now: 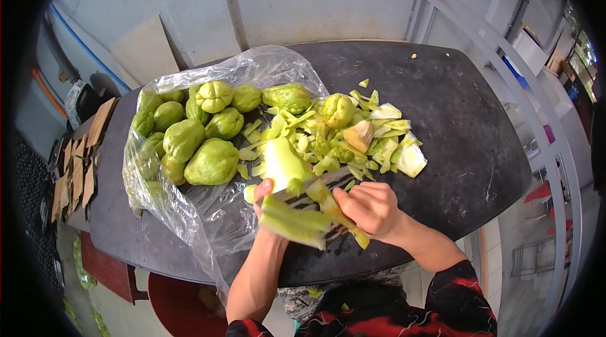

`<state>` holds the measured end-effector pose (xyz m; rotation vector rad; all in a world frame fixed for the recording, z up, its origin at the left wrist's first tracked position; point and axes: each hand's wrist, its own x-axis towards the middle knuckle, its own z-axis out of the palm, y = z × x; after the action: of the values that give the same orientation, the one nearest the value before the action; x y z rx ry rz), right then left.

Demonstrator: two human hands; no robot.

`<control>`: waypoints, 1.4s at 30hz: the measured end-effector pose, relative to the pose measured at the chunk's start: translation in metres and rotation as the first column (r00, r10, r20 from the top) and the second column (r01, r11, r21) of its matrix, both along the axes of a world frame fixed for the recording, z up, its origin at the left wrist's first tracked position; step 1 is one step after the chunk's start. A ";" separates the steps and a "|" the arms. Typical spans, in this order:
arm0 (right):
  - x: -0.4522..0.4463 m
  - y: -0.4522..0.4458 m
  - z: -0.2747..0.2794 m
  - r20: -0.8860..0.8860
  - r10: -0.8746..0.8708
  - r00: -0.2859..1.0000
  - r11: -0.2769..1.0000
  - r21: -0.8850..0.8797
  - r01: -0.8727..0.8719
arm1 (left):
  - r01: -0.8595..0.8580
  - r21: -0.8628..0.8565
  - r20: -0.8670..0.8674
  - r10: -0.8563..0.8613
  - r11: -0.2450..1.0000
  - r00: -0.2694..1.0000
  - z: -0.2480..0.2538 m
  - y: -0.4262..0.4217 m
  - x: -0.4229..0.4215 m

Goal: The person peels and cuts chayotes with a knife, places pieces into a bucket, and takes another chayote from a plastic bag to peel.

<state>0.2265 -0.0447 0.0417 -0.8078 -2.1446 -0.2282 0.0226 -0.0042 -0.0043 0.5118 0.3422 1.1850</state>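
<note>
My left hand [263, 193] is wrapped round a pale green, peeled gourd-like vegetable [282, 161], its kind unclear. The thumb lies along its left side and the other fingers are mostly hidden. Closed in front of it, my right hand [371, 208] grips what looks like a knife, whose grey blade [341, 178] is blurred and partly covered. Strips of green peel [291, 220] hang across the blade and between the hands, also smeared by motion. Just beyond lies a heap of peelings [303, 128] with cut end pieces [411, 160] and a yellowish chunk [358, 135].
Several green chayotes [211, 161] rest on and in a clear plastic bag [189, 220] at the left of the dark table [461, 122]. One chayote [338, 110] sits on the peelings. A metal railing [505, 49] stands right; a red stool [180, 308] is below.
</note>
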 end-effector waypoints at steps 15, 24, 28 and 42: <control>0.020 0.028 -0.028 -0.021 -0.173 0.985 0.962 -0.216 0.165 | 0.065 0.139 -0.139 -0.045 0.988 0.989 0.018 -0.003 0.006; 0.007 0.000 0.007 -0.036 0.039 0.999 0.993 -0.112 -0.043 | 0.037 -0.049 -0.004 -0.038 0.998 0.999 -0.013 -0.001 -0.006; 0.012 0.019 -0.018 -0.009 -0.152 0.988 0.983 -0.102 0.150 | 0.105 0.089 0.048 -0.109 0.991 0.993 -0.003 0.001 0.000; 0.011 0.010 -0.014 -0.014 -0.034 0.999 0.999 -0.032 0.034 | -0.057 -0.190 0.185 0.092 0.980 0.978 0.011 0.007 0.004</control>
<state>0.2373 -0.0343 0.0279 -0.8624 -2.1269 -0.2055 0.0266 0.0031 0.0069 0.2228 0.3025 1.2511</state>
